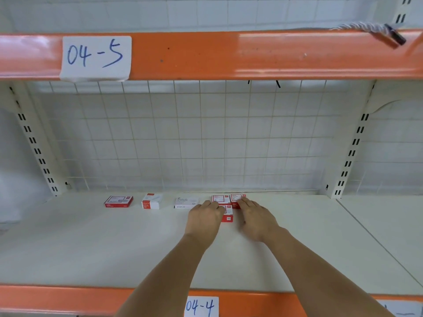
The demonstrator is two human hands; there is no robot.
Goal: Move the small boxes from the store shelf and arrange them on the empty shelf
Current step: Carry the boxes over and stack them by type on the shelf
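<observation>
Boxes (226,205) cluster at shelf (114,243) rear; left hand (204,217) and right hand (254,217) each pinch one, apparently squaring them into a row.

- You are looking at a white shelf (91,248) with an orange front edge (68,298).
- A paper label (201,306) on that edge says 04-4.
- A row of small boxes sits near the back of the shelf.
- On the far left is a flat red and white box (118,201).
- Next comes a white box with a red end (151,201).
- Then a white staples box (185,202).
- To the right, three red and white boxes (220,199) sit close together, two behind and one in front.
</observation>
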